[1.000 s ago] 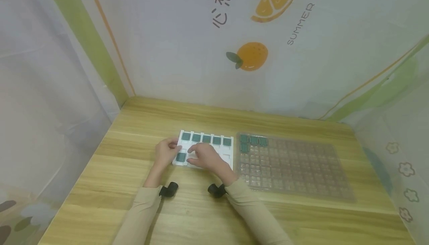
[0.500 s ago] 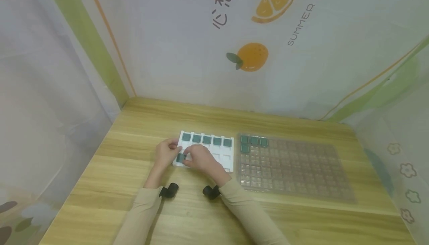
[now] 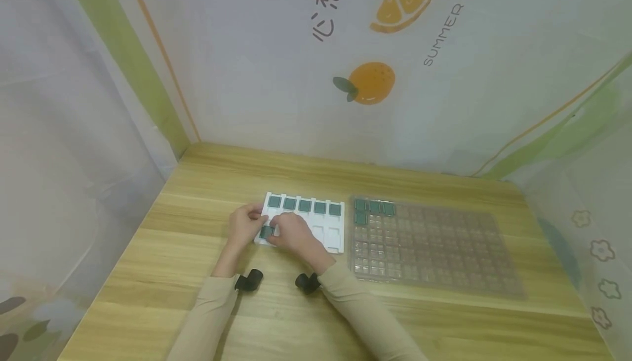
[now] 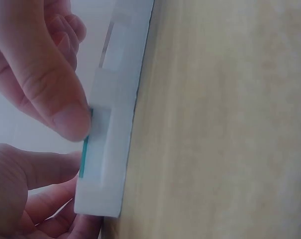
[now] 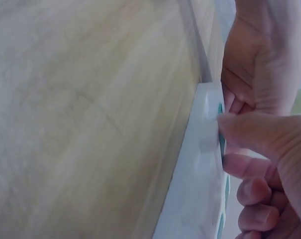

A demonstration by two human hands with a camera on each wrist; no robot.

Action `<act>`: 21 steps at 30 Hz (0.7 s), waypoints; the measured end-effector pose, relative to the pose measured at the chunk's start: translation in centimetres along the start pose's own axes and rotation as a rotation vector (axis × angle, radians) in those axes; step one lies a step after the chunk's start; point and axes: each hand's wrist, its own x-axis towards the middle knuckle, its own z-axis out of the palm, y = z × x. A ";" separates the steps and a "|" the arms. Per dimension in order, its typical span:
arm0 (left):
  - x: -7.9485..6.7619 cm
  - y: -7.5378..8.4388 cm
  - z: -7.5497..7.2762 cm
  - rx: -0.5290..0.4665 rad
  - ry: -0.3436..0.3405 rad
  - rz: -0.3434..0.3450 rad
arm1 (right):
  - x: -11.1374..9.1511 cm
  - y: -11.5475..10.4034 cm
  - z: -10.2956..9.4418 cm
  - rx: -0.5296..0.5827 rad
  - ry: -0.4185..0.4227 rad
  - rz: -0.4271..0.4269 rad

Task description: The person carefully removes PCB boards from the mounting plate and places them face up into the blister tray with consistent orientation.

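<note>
A white pocketed tray (image 3: 327,224) lies on the table with a full far row of green square chips (image 3: 304,205). One more green square chip (image 3: 265,232) sits in the near-left pocket. My left hand (image 3: 243,224) grips the tray's left end, thumb above and fingers under its edge, as the left wrist view shows. With thumb and forefinger, my right hand (image 3: 296,233) pinches that near-left chip, whose green edge (image 4: 84,159) shows at the pocket in the left wrist view. The right hand hides part of the near row; two bare pockets show to its right.
To the right lies a clear plastic tray (image 3: 439,246) of many small cells, with several green chips (image 3: 374,207) in its far-left corner. The wooden table (image 3: 276,322) runs back to a printed cloth backdrop (image 3: 257,75).
My right hand has moved left from above the middle of the white tray, and its spread thumb and forefinger have closed on the near-left chip. The left hand has stayed put.
</note>
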 end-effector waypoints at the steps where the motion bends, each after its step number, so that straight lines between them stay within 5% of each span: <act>1: 0.0 0.0 0.0 0.001 0.000 0.001 | 0.0 -0.1 0.0 -0.009 0.005 0.004; 21: 0.1 0.0 0.1 0.005 -0.003 -0.015 | 0.0 -0.2 -0.5 -0.093 0.030 -0.048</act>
